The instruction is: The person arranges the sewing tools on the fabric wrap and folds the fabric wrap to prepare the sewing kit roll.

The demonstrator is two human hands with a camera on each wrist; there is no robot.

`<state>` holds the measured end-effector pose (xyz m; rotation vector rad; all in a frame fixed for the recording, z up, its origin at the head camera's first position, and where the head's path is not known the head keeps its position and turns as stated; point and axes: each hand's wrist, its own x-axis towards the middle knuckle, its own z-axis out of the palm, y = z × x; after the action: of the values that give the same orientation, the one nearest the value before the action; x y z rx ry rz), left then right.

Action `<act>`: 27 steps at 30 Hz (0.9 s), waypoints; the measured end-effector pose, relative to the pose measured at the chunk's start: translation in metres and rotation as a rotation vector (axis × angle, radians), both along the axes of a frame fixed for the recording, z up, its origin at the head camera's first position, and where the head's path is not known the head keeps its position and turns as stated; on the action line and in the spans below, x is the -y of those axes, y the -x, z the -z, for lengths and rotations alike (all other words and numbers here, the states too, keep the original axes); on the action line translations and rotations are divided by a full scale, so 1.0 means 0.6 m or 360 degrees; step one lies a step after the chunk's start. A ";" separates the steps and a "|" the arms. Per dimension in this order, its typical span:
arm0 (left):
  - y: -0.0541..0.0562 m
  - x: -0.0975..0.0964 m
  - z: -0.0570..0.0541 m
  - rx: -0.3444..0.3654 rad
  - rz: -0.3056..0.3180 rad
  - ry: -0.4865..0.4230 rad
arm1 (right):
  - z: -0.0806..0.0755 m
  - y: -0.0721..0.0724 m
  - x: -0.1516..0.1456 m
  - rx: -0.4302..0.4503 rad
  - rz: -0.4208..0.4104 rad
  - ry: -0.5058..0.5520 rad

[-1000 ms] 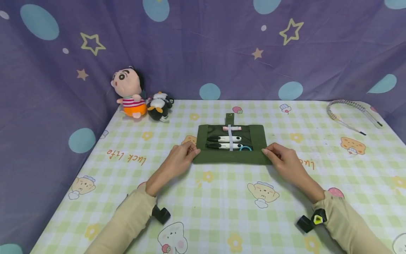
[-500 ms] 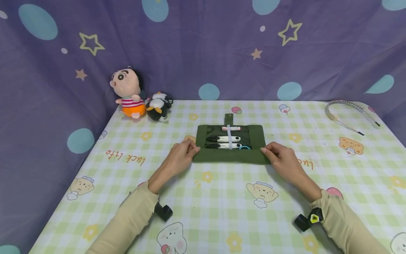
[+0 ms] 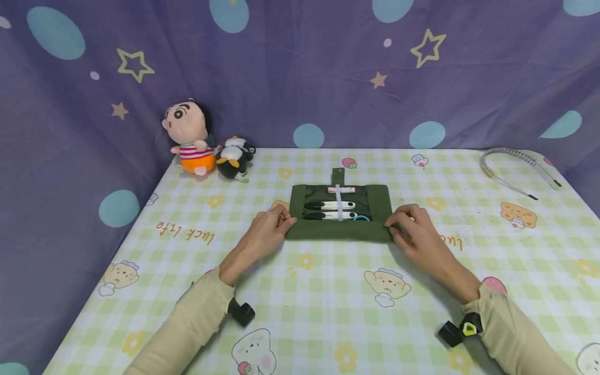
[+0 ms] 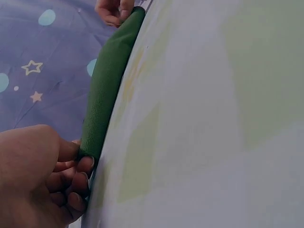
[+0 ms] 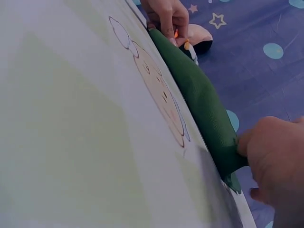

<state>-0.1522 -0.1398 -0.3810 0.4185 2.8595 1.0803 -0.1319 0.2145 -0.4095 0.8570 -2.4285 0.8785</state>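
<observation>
A dark green fabric roll-up pouch [image 3: 335, 230] lies on the table with its near edge folded over into a thick band. A pale elastic strap inside holds two white tools with black ends [image 3: 344, 205], a small pink-and-white item [image 3: 344, 190] and a blue ring handle [image 3: 361, 217]. My left hand [image 3: 268, 229] pinches the left end of the folded band, its other fingers curled below in the left wrist view. My right hand [image 3: 419, 237] has its fingertips on the band's right end, pinching it near the corner. A snap tab [image 3: 338, 175] sticks out at the far side.
A plush doll in striped top and orange shorts [image 3: 196, 138] and a black-and-white plush penguin [image 3: 234, 158] sit at the back left. A thin headband [image 3: 497, 169] lies at the back right. A purple curtain [image 3: 281, 73] hangs behind the checked tablecloth [image 3: 323, 312].
The folded band has tipped slightly away from me over the lower part of the pouch. My right hand has shifted its fingers at the right corner; my left hand keeps its hold.
</observation>
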 end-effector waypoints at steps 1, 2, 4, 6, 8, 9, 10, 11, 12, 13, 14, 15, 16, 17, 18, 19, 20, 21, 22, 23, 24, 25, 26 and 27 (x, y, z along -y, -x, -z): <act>0.000 -0.001 0.000 0.0001 -0.0001 0.0006 | 0.001 0.000 -0.002 -0.0073 -0.0017 -0.0053; 0.000 -0.001 0.000 0.0004 -0.0002 0.0011 | 0.002 -0.001 -0.004 -0.0127 -0.0031 -0.0103; 0.000 -0.001 0.000 -0.0001 0.0006 0.0025 | 0.004 -0.002 -0.006 -0.0190 -0.0042 -0.0194; -0.001 -0.001 0.000 -0.0021 0.0024 0.0048 | 0.005 -0.003 -0.008 -0.0212 -0.0033 -0.0260; -0.002 0.000 -0.001 -0.0054 0.0048 0.0080 | 0.007 -0.003 -0.010 -0.0218 -0.0036 -0.0291; -0.002 0.001 -0.001 -0.0083 0.0059 0.0100 | 0.008 -0.002 -0.010 -0.0223 -0.0040 -0.0298; -0.003 0.001 -0.001 -0.0119 0.0070 0.0122 | 0.008 -0.002 -0.011 -0.0229 -0.0041 -0.0305; -0.004 0.002 -0.001 -0.0160 0.0082 0.0146 | 0.009 -0.001 -0.011 -0.0237 -0.0043 -0.0312; -0.005 0.003 -0.002 -0.0208 0.0096 0.0168 | 0.010 -0.001 -0.012 -0.0244 -0.0043 -0.0317; -0.007 0.004 -0.002 -0.0262 0.0115 0.0191 | 0.011 0.000 -0.013 -0.0251 -0.0044 -0.0321; -0.009 0.006 -0.003 -0.0327 0.0141 0.0217 | 0.011 0.001 -0.013 -0.0256 -0.0045 -0.0324; -0.012 0.007 -0.003 -0.0401 0.0179 0.0249 | 0.012 0.001 -0.014 -0.0259 -0.0048 -0.0327; -0.014 0.009 -0.004 -0.0472 0.0223 0.0277 | 0.013 0.002 -0.014 -0.0258 -0.0049 -0.0331; -0.017 0.010 -0.005 -0.0548 0.0273 0.0305 | 0.013 0.002 -0.015 -0.0258 -0.0054 -0.0333; -0.020 0.011 -0.005 -0.0621 0.0323 0.0332 | 0.014 0.002 -0.015 -0.0255 -0.0060 -0.0334; -0.022 0.013 -0.005 -0.0686 0.0373 0.0356 | 0.014 0.003 -0.016 -0.0254 -0.0064 -0.0338; -0.025 0.015 -0.005 -0.0743 0.0418 0.0385 | 0.015 0.003 -0.016 -0.0251 -0.0068 -0.0341; -0.027 0.016 -0.004 -0.0780 0.0456 0.0412 | 0.015 0.003 -0.016 -0.0250 -0.0070 -0.0343; -0.029 0.017 -0.004 -0.0802 0.0486 0.0433 | 0.015 0.003 -0.016 -0.0251 -0.0071 -0.0346; -0.031 0.019 -0.004 -0.0812 0.0508 0.0457 | 0.015 0.003 -0.016 -0.0251 -0.0072 -0.0349; -0.033 0.020 -0.003 -0.0809 0.0524 0.0481 | 0.015 0.003 -0.016 -0.0252 -0.0071 -0.0350; -0.034 0.021 -0.002 -0.0800 0.0538 0.0507 | 0.015 0.002 -0.016 -0.0257 -0.0067 -0.0351; -0.035 0.021 -0.001 -0.0786 0.0545 0.0527 | 0.015 0.002 -0.016 -0.0264 -0.0065 -0.0352; -0.035 0.022 -0.001 -0.0769 0.0551 0.0535 | 0.015 0.002 -0.016 -0.0270 -0.0062 -0.0354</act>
<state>-0.1309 -0.1530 -0.3807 1.2305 3.0953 0.4744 -0.1329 0.2242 -0.4187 1.0173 -2.3958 0.5305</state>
